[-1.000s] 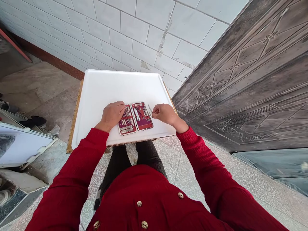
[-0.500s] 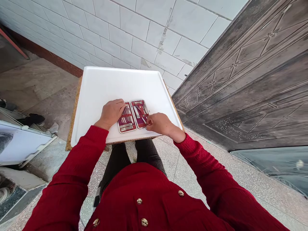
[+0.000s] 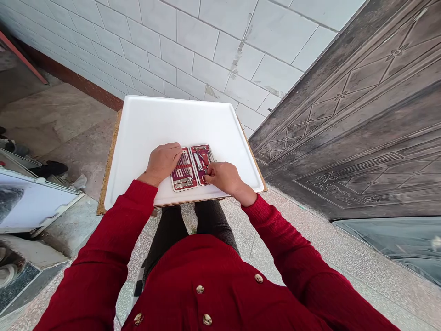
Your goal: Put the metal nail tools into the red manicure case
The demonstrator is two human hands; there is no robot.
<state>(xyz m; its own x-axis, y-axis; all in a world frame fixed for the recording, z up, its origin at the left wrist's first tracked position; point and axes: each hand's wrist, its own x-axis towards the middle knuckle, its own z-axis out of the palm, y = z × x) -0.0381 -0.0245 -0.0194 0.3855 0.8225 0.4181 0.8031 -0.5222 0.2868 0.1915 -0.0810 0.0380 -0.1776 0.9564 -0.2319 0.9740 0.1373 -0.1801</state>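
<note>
An open manicure case (image 3: pixel 184 174) with a dark red lining lies on a white tray, its two halves side by side. Slim silver tools and nail clippers (image 3: pixel 183 183) sit in the left half. More clippers and other metal tools fill the right half (image 3: pixel 199 161). My left hand (image 3: pixel 162 161) is closed on the upper left edge of the case, fingers curled over it. My right hand (image 3: pixel 222 176) is pinched at the lower right half, on a small silver manicure tool (image 3: pixel 203 178); its exact kind is mostly hidden by the fingers.
The white tray (image 3: pixel 172 115) rests on a brown board (image 3: pixel 109 161) against a tiled wall (image 3: pixel 193 41). A grey patterned metal door (image 3: pixel 344 119) stands at the right. A white-panelled object (image 3: pixel 31 197) and dark items are on the floor at left.
My right hand has shifted slightly left over the right half of the case, bringing the small silver tool closer to the lining. My left hand stays on the case's edge.
</note>
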